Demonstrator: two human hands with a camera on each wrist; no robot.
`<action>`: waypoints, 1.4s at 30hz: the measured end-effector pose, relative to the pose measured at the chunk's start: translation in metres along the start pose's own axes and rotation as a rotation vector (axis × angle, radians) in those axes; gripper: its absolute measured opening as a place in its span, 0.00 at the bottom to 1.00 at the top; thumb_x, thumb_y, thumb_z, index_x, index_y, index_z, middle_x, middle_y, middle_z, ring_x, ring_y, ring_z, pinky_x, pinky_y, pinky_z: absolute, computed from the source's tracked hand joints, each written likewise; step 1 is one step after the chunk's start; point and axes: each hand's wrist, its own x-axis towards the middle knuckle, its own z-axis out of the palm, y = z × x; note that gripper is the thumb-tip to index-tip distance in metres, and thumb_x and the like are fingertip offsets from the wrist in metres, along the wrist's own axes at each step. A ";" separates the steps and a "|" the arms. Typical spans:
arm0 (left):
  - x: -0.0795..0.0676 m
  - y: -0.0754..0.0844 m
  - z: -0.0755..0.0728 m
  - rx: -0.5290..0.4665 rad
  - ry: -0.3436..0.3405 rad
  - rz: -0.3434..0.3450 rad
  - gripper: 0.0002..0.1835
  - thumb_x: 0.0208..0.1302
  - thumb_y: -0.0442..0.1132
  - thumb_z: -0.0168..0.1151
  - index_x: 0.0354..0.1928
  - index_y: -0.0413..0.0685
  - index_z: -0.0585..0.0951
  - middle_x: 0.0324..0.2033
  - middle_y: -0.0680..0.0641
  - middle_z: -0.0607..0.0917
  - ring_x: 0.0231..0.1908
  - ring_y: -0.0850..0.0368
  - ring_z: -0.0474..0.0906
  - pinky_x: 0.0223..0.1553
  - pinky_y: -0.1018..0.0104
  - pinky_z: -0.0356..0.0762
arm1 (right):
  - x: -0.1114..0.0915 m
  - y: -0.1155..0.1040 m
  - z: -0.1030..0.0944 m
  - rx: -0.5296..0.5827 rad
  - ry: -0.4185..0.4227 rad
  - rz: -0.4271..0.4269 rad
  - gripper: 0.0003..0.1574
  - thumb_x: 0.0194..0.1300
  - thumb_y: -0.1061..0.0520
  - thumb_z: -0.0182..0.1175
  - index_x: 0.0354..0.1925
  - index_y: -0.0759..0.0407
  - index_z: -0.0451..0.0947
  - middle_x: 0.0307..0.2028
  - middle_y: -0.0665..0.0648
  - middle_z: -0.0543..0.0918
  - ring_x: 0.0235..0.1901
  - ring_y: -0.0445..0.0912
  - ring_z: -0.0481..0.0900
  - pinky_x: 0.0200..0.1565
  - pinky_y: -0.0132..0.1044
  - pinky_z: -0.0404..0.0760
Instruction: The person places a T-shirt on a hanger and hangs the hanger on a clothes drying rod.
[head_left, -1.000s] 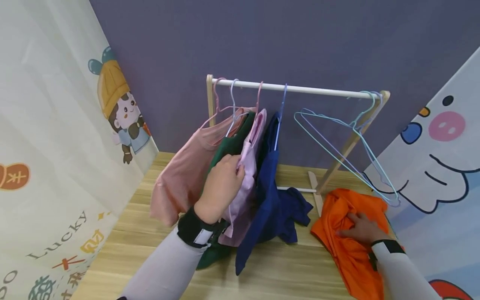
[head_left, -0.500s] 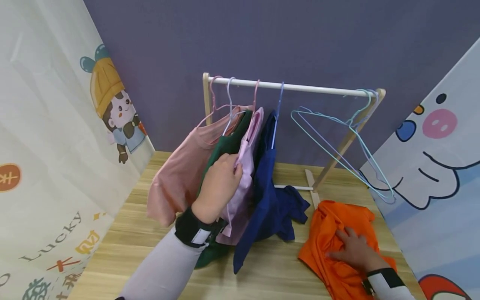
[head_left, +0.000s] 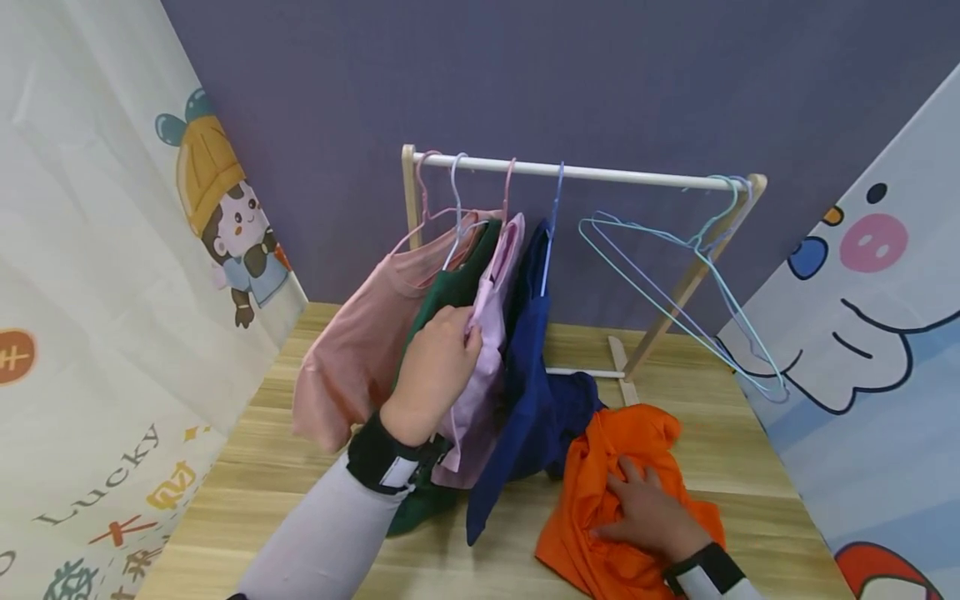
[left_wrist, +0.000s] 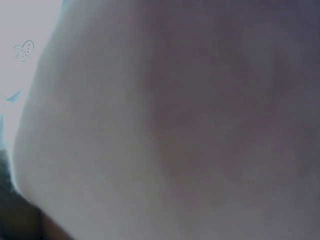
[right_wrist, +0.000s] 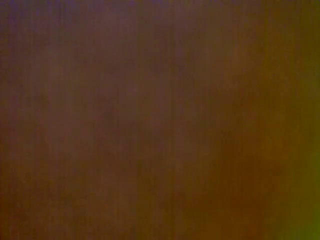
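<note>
In the head view my left hand pinches the edge of a lilac shirt that hangs from a pink hanger. A green garment and a pink shirt hang to its left, a dark blue garment to its right. My right hand lies with spread fingers on a crumpled orange garment on the wooden table. The left wrist view is mostly filled by blurred skin; the right wrist view is a dark brown-orange blur.
The rack's white rail spans the back. Turquoise and purple bare hangers hang at its right end, by the slanted wooden leg. Printed curtains flank the table.
The orange garment has slid left and nearer to me under my right hand, and now meets the dark blue cloth. My left hand keeps its hold on the lilac shirt.
</note>
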 end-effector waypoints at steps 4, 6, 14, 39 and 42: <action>0.000 0.000 0.000 0.003 -0.003 0.002 0.14 0.76 0.40 0.58 0.54 0.42 0.85 0.42 0.41 0.87 0.40 0.43 0.86 0.42 0.48 0.85 | 0.007 -0.018 0.002 -0.007 0.019 -0.039 0.64 0.46 0.22 0.74 0.69 0.60 0.75 0.76 0.69 0.62 0.68 0.80 0.60 0.48 0.75 0.78; 0.000 0.000 0.000 0.007 -0.002 0.002 0.14 0.76 0.40 0.58 0.55 0.42 0.85 0.42 0.41 0.87 0.40 0.42 0.86 0.42 0.48 0.85 | 0.011 -0.026 0.001 -0.013 0.028 -0.059 0.63 0.46 0.23 0.75 0.69 0.59 0.75 0.76 0.68 0.63 0.69 0.79 0.61 0.49 0.73 0.79; -0.002 0.000 -0.002 -0.001 -0.007 -0.013 0.15 0.76 0.41 0.58 0.57 0.43 0.84 0.42 0.42 0.87 0.38 0.45 0.86 0.40 0.49 0.85 | 0.029 -0.059 -0.005 -0.012 0.044 -0.128 0.62 0.46 0.24 0.76 0.69 0.58 0.75 0.76 0.68 0.63 0.70 0.77 0.61 0.51 0.71 0.80; -0.004 -0.001 -0.003 0.012 0.011 -0.009 0.20 0.75 0.41 0.61 0.65 0.47 0.81 0.48 0.40 0.88 0.40 0.40 0.87 0.40 0.46 0.87 | 0.037 -0.069 -0.013 -0.001 -0.009 -0.142 0.61 0.51 0.23 0.72 0.72 0.55 0.72 0.78 0.66 0.62 0.72 0.73 0.62 0.53 0.73 0.78; -0.004 -0.001 -0.004 0.011 0.009 -0.010 0.20 0.75 0.41 0.60 0.65 0.47 0.81 0.48 0.41 0.88 0.40 0.41 0.87 0.40 0.46 0.86 | 0.030 -0.065 -0.033 -0.011 -0.015 -0.207 0.55 0.55 0.25 0.71 0.71 0.54 0.74 0.74 0.66 0.67 0.69 0.71 0.68 0.56 0.69 0.79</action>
